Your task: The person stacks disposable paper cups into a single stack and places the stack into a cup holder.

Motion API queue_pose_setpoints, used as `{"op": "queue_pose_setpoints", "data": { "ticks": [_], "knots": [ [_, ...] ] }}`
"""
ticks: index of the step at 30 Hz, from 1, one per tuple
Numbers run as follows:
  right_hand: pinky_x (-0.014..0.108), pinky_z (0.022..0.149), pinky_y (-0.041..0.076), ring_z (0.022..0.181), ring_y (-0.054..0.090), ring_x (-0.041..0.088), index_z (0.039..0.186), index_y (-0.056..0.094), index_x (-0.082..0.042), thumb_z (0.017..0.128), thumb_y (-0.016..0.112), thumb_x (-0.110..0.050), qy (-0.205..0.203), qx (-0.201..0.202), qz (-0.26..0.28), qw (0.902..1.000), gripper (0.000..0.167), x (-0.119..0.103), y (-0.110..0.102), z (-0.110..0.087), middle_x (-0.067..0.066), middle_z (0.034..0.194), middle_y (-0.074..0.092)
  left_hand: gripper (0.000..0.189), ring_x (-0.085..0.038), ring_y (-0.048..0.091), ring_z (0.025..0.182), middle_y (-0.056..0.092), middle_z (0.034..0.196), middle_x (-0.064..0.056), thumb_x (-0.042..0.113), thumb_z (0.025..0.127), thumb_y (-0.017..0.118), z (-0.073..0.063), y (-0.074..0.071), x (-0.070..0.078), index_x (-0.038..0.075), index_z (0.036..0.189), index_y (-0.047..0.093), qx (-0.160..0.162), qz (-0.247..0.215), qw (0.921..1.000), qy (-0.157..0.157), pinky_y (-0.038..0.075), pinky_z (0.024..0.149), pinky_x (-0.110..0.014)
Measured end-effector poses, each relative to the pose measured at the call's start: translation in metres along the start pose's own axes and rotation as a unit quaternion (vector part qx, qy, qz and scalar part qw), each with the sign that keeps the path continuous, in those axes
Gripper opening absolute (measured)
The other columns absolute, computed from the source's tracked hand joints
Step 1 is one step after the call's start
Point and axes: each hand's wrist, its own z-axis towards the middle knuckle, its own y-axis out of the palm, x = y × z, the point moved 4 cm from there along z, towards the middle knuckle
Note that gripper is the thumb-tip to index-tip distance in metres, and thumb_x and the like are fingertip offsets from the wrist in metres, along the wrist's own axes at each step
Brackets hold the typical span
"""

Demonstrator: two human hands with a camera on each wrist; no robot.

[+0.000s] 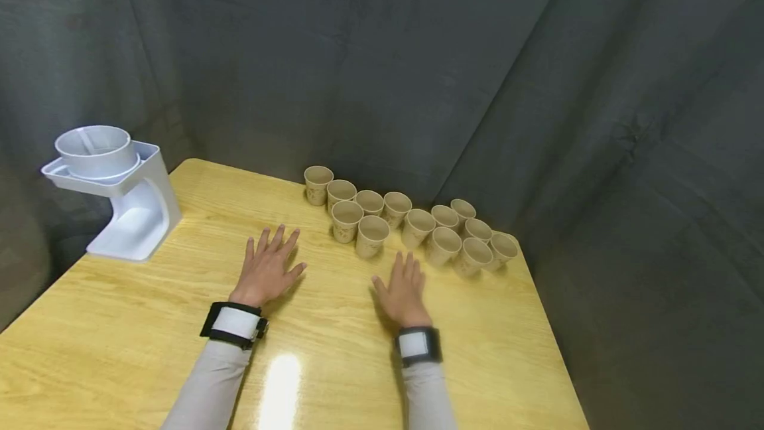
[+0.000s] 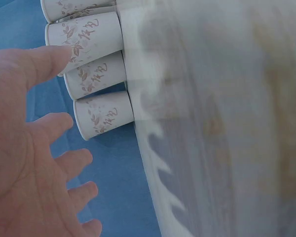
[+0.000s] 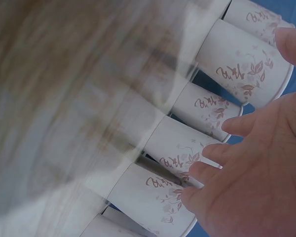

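Several paper cups [image 1: 372, 236] with a printed leaf pattern stand upright in a cluster along the far right part of the table. The left hand [image 1: 267, 271] is spread over the table, left of the cups, and holds nothing. In the left wrist view its fingers [image 2: 52, 127] are apart in front of a few cups [image 2: 103, 114]. Just short of the cups' near side, the right hand [image 1: 404, 292] has its fingers extended and holds nothing. In the right wrist view, cups [image 3: 244, 61] lie behind the right fingers [image 3: 239, 124]; whether they touch cannot be told.
A white stand [image 1: 140, 211] carrying a round white cup-like holder [image 1: 98, 154] is at the table's left edge. Dark curtains [image 1: 334, 65] hang behind and to the right of the wooden table [image 1: 334, 350]. A wristband shows on each arm.
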Motion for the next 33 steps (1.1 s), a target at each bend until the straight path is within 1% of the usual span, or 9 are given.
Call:
{"op": "queue_pose_setpoints", "data": {
  "ticks": [7,10,13,16,19,24,26,29,33],
  "knots": [
    [0.062,0.117,0.002,0.146,0.0,0.047,0.154,0.008,0.001,0.099,0.043,-0.05,0.003,0.002,0.001,1.0,0.083,0.001,-0.002,0.001,0.029,0.159,0.0,0.073,-0.05,0.012,0.144,0.02,0.158,-0.024,0.047,0.094,0.056,0.002,-0.003,-0.001,0.014,0.153,0.027,0.0,0.002,1.0,0.004,0.005,0.112,-0.07],
    [0.062,0.117,0.002,0.146,-0.001,0.047,0.154,0.007,0.001,0.099,0.045,-0.048,0.002,0.004,0.008,1.0,0.083,0.001,-0.003,0.002,0.029,0.159,-0.001,0.075,-0.05,0.011,0.144,0.019,0.158,-0.025,0.046,0.094,0.057,0.004,-0.006,-0.004,0.012,0.154,0.025,0.002,0.0,1.0,0.003,0.004,0.112,-0.069],
    [0.063,0.117,0.004,0.146,0.002,0.049,0.153,0.008,0.003,0.098,0.047,-0.046,-0.006,0.01,0.009,0.9999,0.083,0.002,-0.004,0.004,0.03,0.158,0.001,0.077,-0.05,0.01,0.144,0.018,0.158,-0.026,0.045,0.094,0.057,0.006,-0.009,-0.005,0.011,0.154,0.023,0.003,-0.005,1.0,0.005,0.003,0.113,-0.069],
    [0.065,0.115,0.006,0.145,0.004,0.051,0.152,0.01,0.005,0.097,0.051,-0.043,-0.018,0.016,0.018,0.9995,0.084,0.002,-0.005,0.007,0.032,0.157,0.002,0.077,-0.051,0.011,0.144,0.02,0.157,-0.026,0.043,0.094,0.058,0.008,-0.014,-0.007,0.009,0.154,0.023,0.012,-0.009,0.9998,0.011,0.005,0.113,-0.068],
    [0.064,0.115,0.005,0.145,0.004,0.05,0.152,0.009,0.005,0.096,0.053,-0.043,-0.027,0.018,0.034,0.9989,0.086,0.003,-0.005,0.009,0.032,0.157,0.002,0.076,-0.051,0.015,0.143,0.024,0.156,-0.025,0.04,0.093,0.059,0.01,-0.019,-0.011,0.007,0.153,0.025,0.025,-0.003,0.9995,0.018,0.008,0.112,-0.068],
    [0.062,0.116,0.004,0.146,0.003,0.047,0.153,0.007,0.002,0.094,0.055,-0.045,-0.036,0.019,0.056,0.9976,0.09,0.003,-0.005,0.012,0.029,0.158,0.001,0.072,-0.051,0.018,0.141,0.029,0.154,-0.025,0.035,0.092,0.061,0.007,-0.029,-0.022,0.005,0.151,0.031,0.039,0.001,0.999,0.022,0.012,0.112,-0.068],
    [0.062,0.117,0.004,0.146,0.003,0.046,0.153,0.007,0.002,0.093,0.056,-0.046,-0.044,0.025,0.061,0.9968,0.091,0.001,-0.007,0.014,0.028,0.159,0.002,0.07,-0.051,0.02,0.14,0.031,0.153,-0.026,0.033,0.092,0.061,0.004,-0.034,-0.028,0.003,0.149,0.034,0.051,0.002,0.9985,0.022,0.013,0.111,-0.068],
    [0.06,0.117,0.007,0.147,0.005,0.044,0.153,0.008,0.002,0.091,0.059,-0.045,-0.067,0.047,0.059,0.9949,0.093,-0.003,-0.012,0.019,0.028,0.158,0.004,0.064,-0.052,0.026,0.136,0.037,0.148,-0.029,0.03,0.091,0.061,-0.001,-0.045,-0.039,-0.001,0.143,0.041,0.081,0.008,0.9964,0.023,0.018,0.108,-0.068],
    [0.058,0.117,0.013,0.147,0.009,0.041,0.154,0.008,-0.002,0.087,0.066,-0.041,-0.099,0.084,0.053,0.9901,0.097,-0.011,-0.021,0.029,0.027,0.158,0.008,0.054,-0.053,0.039,0.125,0.049,0.134,-0.034,0.025,0.09,0.062,-0.011,-0.06,-0.057,-0.009,0.13,0.052,0.128,0.013,0.9915,0.019,0.028,0.102,-0.066]
  ]
}}
